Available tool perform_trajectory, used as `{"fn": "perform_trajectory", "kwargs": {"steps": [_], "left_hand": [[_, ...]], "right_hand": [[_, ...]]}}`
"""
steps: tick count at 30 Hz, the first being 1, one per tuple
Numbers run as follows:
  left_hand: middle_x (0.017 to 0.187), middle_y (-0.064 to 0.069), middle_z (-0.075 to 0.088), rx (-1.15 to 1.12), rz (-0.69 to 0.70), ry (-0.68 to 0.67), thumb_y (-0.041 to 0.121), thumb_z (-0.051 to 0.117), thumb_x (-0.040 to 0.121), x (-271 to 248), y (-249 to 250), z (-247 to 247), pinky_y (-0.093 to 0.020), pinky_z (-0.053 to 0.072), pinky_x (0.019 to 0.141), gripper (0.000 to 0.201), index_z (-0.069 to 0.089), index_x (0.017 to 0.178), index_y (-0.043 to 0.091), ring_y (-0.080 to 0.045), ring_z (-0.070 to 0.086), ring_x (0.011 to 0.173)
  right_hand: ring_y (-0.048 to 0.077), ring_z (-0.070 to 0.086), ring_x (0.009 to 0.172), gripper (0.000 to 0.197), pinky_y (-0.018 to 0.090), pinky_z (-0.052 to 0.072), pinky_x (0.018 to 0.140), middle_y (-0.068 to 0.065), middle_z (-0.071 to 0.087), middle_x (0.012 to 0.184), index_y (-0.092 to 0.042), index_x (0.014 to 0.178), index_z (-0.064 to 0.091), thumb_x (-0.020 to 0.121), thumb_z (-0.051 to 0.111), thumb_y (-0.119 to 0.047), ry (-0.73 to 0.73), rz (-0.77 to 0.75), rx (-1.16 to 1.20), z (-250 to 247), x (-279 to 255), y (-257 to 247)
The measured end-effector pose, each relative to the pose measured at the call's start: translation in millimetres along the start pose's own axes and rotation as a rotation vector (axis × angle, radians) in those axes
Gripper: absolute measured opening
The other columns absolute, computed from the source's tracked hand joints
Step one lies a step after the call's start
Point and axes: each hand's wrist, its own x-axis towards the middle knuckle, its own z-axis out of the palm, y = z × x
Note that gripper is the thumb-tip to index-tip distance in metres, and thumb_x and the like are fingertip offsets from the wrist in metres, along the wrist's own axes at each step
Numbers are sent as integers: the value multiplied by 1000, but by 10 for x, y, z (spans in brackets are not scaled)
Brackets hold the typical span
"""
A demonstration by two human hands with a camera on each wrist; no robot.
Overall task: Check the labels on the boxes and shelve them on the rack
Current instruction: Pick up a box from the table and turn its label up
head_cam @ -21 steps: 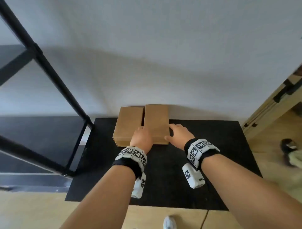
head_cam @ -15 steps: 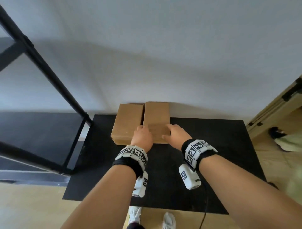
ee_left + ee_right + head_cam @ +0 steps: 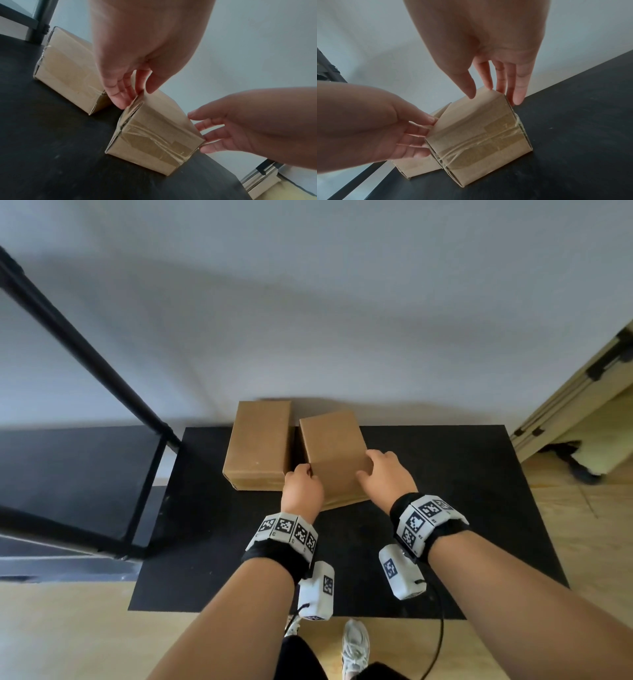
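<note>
Two items toward 12 o'clock on the black mat (image 3: 445, 508). Item one: right box (image 3: 334, 453), brown card, turned askew, pinched at both sides; left hand (image 3: 303, 493) at its 9 o'clock, fingers pressed together; right hand (image 3: 385, 477) at 3 o'clock, fingers slightly spread; thumbs on top. Item two: left box (image 3: 258, 446), just beside at 9 o'clock. Beyond it, the rack (image 3: 85, 350).

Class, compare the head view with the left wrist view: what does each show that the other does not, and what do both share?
Head only: the marker bands on both wrists, the white wrist cameras, a shoe. Left wrist only: clear tape across the boxes' near ends. Both: the left box and right box on the black mat, with the left hand and right hand gripping the right box's sides.
</note>
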Motion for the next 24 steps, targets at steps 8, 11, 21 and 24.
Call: {"fn": "perform_trajectory", "kwargs": {"steps": [8,11,21,24], "left_hand": [[145,-3,53,-141,255,174,15,35,107,-180,-24,35,-27,43,101,40,53,142,17,-22,51,132],[139,-4,58,-74,376,217,8,40,104,-221,-34,62,-40,44,109,38,62,134,16,-24,50,131],[159,-9,35,-119,87,79,33,55,100,-202,76,100,-37,37,112,68,25,158,14,-27,38,145],[154,-9,46,-158,60,26,31,50,103,-231,66,180,-28,39,98,62,27,158,13,-25,48,138]], "right_hand": [[33,59,113,56,41,49,91,14,52,132,-8,137,44,94,54,-43,-16,89,127,135,-58,54],[31,59,114,56,39,48,92,14,57,130,-8,136,46,95,49,-46,-83,125,146,181,-62,120],[24,59,115,51,35,48,92,8,56,133,-14,140,46,98,46,-43,49,-37,294,-22,-140,166],[23,62,111,53,41,52,93,7,58,132,-16,141,43,96,51,-42,35,-38,285,-18,-152,189]]}}
